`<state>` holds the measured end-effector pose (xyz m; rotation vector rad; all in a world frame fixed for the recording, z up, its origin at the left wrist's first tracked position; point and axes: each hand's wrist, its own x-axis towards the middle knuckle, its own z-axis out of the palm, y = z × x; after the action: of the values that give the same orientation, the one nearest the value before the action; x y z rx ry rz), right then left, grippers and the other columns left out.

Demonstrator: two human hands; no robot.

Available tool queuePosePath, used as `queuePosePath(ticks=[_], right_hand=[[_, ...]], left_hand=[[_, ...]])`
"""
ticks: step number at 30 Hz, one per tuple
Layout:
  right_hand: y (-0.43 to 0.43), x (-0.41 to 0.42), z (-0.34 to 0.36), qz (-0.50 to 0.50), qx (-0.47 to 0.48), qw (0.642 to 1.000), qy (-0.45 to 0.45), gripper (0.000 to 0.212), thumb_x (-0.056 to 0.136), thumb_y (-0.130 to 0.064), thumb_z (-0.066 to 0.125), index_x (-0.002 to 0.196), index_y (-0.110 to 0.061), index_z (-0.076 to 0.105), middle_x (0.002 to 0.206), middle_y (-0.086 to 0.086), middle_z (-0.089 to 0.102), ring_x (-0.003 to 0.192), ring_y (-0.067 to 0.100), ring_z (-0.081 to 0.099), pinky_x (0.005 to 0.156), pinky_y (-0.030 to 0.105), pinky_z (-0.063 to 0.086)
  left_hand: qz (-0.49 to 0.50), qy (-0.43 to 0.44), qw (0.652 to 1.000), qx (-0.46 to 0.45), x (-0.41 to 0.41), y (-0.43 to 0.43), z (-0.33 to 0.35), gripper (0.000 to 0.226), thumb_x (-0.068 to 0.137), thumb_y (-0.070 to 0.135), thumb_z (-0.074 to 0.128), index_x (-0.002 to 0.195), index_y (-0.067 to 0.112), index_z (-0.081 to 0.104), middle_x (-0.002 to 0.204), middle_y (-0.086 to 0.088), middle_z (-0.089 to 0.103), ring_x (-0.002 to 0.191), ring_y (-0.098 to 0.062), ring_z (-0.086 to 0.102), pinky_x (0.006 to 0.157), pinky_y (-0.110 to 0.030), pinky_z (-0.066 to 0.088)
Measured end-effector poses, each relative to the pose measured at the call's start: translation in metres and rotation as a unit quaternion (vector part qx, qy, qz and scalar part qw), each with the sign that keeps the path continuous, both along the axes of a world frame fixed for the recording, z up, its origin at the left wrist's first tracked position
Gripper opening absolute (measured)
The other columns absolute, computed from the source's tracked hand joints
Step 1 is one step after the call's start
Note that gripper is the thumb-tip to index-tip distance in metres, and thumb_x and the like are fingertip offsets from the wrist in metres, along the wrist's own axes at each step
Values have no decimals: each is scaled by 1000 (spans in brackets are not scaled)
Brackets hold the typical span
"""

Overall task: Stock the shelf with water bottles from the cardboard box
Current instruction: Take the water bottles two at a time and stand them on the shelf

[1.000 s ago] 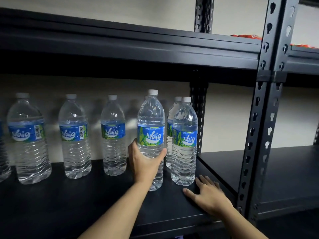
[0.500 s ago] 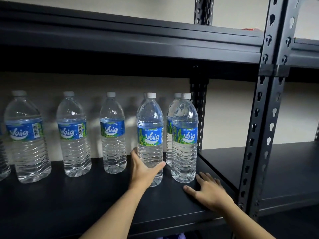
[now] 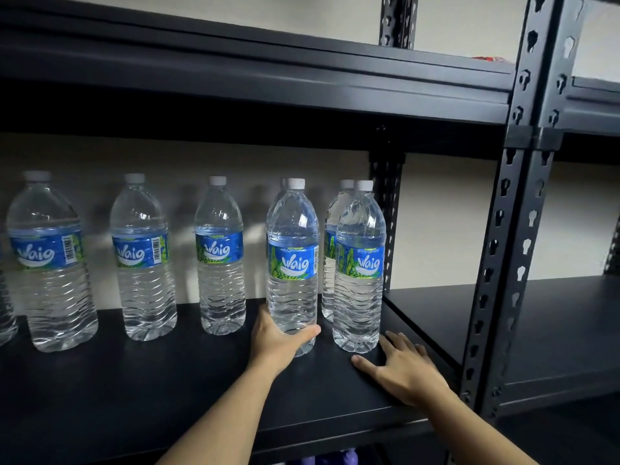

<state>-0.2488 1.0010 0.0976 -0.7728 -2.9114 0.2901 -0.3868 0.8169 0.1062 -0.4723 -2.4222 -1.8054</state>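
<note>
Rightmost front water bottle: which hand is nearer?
Right. The right hand lies flat on the shelf beside the base of the rightmost front bottle; the left hand grips the neighbouring bottle.

The shelf (image 3: 134, 397) is matte black, and its upright posts (image 3: 507, 263) are the same black, punched with rows of keyhole-shaped holes. Every water bottle (image 3: 292, 303) is clear, rippled with ridges low down, with a white cap (image 3: 295, 183). Each label (image 3: 292, 263) is bright blue with white lettering and a green leafy patch. Two at the left show a white barcode (image 3: 68, 249) with black stripes. The wall (image 3: 443, 229) behind is cream. Something red (image 3: 486, 58) shows at top right, something purple (image 3: 335, 458) at the bottom.
</note>
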Motion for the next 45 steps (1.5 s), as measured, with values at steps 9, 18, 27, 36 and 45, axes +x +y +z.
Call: queuePosePath(ticks=[9,18,27,36,45], right_hand=[[1,0,-3,0,10,1000,10,93,82,-84,28,155,-26,25,163,-2,19,152,17,9,122,40,9],[1,0,-2,5,11,1000,22,90,82,-84,30,153,-30,28,162,-2,22,151,18,12,122,40,11],[-1,2,0,-2,6,999,38,98,78,-86,31,152,-21,33,162,1,26,150,19,17,121,41,16],[-17,17,5,-79,-24,988,129,75,75,-85,40,98,-19,67,109,9,70,109,32,62,83,37,48],[-140,33,-22,-35,-70,947,310,16,81,-15,64,92,-10,76,99,12,72,99,35,57,91,40,44]], left_hand=[[9,-4,1000,-13,0,0,1,74,50,44,92,111,21,57,105,6,66,91,-11,60,80,-19,43],[0,7,1000,-17,-1,-3,0,71,52,43,93,110,20,60,103,5,69,88,-10,61,77,-19,43],[-32,-26,998,-40,-5,-6,-4,100,37,48,95,122,21,49,118,5,64,107,-13,61,92,-25,47],[-20,-57,997,-57,19,-41,-16,107,71,22,85,153,16,17,151,-6,36,135,-20,42,113,-38,36],[-22,46,998,-37,92,-182,-10,10,93,29,62,101,24,62,80,3,73,83,-11,69,84,-29,53]])
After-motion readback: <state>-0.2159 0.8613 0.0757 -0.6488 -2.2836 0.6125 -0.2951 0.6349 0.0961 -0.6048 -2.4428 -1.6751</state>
